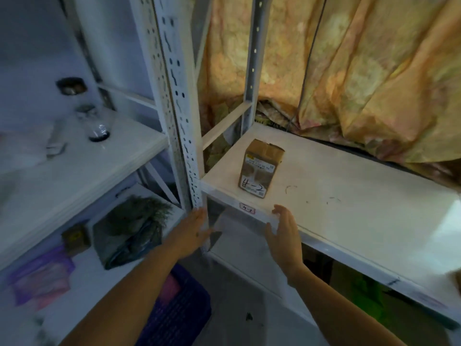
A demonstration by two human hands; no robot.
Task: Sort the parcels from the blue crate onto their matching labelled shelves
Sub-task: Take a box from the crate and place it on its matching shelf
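Right of the post, in the head view, a white shelf runs off to the right with its front edge toward the person. A small label reading 4-2 is stuck on that edge, just right of the post. One brown parcel, marked 4-2 by hand, stands upright on the shelf close to the post, set back a little from the front edge. Open board runs wide to its right, up to the curtain hanging behind.

Both hands hold nothing. Left hand is at the foot of the post, below the shelf edge, fingers straight and pressed together. Right hand is right of the post at the front edge, just past the label, fingers loosely spread; whether it touches the edge I cannot tell.

Below the post, between the forearms, sits the blue crate with something pink in it; the rest of its inside is hidden.

Left of the post, a second rack carries a glass jar on its upper board and, lower down, a dark bag, a small box and a purple packet.
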